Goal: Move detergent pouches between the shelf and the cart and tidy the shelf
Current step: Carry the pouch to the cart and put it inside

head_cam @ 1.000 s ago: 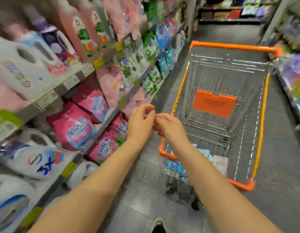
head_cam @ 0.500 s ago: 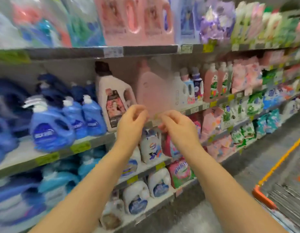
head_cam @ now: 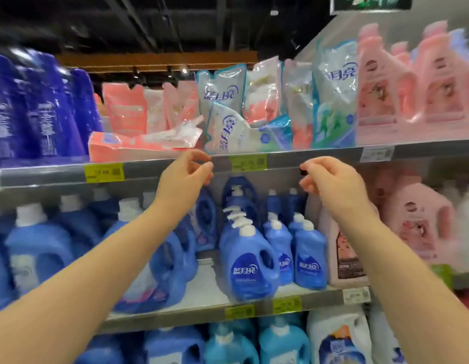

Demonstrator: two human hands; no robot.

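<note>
Head camera: you are facing a store shelf [head_cam: 307, 155] stocked with laundry detergent. You are holding both arms up in front of its upper rail. Your left hand [head_cam: 186, 172] and right hand [head_cam: 332, 181] are hovering well apart, just below the rail, each with fingers loosely curled toward the thumb and gripping nothing.

The detergent pouches are sitting on the upper shelf, above your hands. Pink pouches [head_cam: 125, 109] are standing at the left, and one pink pouch [head_cam: 135, 146] is lying flat at the front edge. A white-and-blue pouch [head_cam: 223, 91] is standing behind a leaning white-and-blue pouch [head_cam: 229, 131]. A green-and-white pouch [head_cam: 333, 101] is standing at the right of the group.

Dark blue bottles [head_cam: 36, 109] are flanking the pouches on the left and pink jugs [head_cam: 380, 88] on the right. A yellow price tag [head_cam: 248, 163] is sitting on the rail between your hands. Blue pump bottles [head_cam: 249, 264] are filling the shelf below.
</note>
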